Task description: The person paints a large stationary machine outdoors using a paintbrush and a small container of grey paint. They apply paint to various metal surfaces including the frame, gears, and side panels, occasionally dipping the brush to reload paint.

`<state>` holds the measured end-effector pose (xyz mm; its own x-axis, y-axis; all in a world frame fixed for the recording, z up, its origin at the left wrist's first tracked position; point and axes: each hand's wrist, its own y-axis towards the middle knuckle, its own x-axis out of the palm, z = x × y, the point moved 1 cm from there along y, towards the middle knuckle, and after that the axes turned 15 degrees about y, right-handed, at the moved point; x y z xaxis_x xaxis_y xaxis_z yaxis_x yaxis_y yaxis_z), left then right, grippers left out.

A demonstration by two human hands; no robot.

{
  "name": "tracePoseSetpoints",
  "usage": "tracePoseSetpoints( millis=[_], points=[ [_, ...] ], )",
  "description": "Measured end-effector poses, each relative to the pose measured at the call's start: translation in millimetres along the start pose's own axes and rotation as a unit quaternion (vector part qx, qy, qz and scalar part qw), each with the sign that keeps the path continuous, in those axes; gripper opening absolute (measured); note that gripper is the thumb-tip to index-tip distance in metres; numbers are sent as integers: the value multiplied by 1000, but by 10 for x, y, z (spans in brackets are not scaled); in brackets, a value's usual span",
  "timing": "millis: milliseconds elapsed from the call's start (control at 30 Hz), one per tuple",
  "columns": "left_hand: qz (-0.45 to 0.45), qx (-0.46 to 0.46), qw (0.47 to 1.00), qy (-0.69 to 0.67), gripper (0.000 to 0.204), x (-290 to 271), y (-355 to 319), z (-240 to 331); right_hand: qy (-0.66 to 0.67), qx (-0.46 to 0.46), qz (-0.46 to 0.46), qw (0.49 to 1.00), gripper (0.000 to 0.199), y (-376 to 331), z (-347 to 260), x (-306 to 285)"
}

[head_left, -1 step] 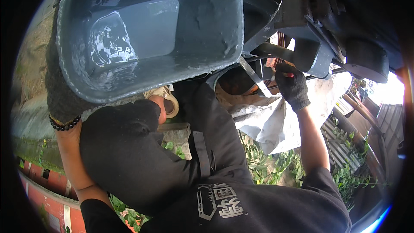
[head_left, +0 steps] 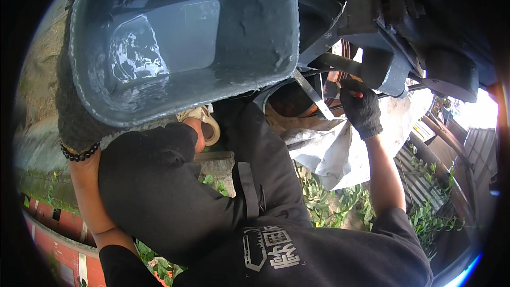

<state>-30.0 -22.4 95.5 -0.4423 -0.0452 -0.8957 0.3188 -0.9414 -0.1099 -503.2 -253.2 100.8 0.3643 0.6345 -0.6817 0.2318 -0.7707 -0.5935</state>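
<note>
A grey, square-cornered tub point(head_left: 255, 37) fills the upper left, with shiny grey liquid in its bottom and drips on its walls. My left hand point(head_left: 79, 103), in a dark knit glove, grips the tub's left outer side; its fingers are hidden behind the wall. To the right, my gloved right hand point(head_left: 360, 109) is closed beside a dark bar and the grey-coated metal parts point(head_left: 390, 69). A small red bit shows at its fingers, but what it belongs to cannot be made out. A flat metal strip point(head_left: 313, 94) slants between the tub and this hand.
White sheeting point(head_left: 334, 162) hangs below my right hand. Dark machinery point(head_left: 451, 37) overhangs at the upper right. Green plants point(head_left: 329, 196) grow below, near corrugated metal sheets point(head_left: 425, 180). My bent knee point(head_left: 154, 180) lies under the tub, by a beige shoe point(head_left: 211, 127). Red panels point(head_left: 64, 250) stand at lower left.
My right hand has shifted very slightly. The tub and my left hand look almost unmoved.
</note>
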Motion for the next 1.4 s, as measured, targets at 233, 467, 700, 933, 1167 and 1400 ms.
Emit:
tracePoseSetpoints(
  millis=[233, 467, 700, 933, 1167, 1400],
  points=[
    [1, 19, 1000, -7, 96, 87, 97, -12, 29, -74, 51, 996, 26, 258, 720, 256],
    [-10, -3, 1000, 9, 94, -84, -6, 42, -48, -53, -17, 997, 24, 353, 523, 280],
    [-19, 13, 1000, 4, 93, 22, 112, 93, 47, -155, 174, 971, 23, -497, 173, 76],
    [-61, 15, 998, 7, 91, 56, 280, 243, 462, 151, 228, 843, 32, -1461, 842, 625],
    [-82, 45, 996, 2, 89, 190, 621, 355, 294, 109, 116, 942, 32, -1521, 1989, 1716],
    [-79, 16, 996, 22, 88, 45, 541, 315, 788, 137, 179, 572, 26, -699, 1748, 2022]
  ],
)
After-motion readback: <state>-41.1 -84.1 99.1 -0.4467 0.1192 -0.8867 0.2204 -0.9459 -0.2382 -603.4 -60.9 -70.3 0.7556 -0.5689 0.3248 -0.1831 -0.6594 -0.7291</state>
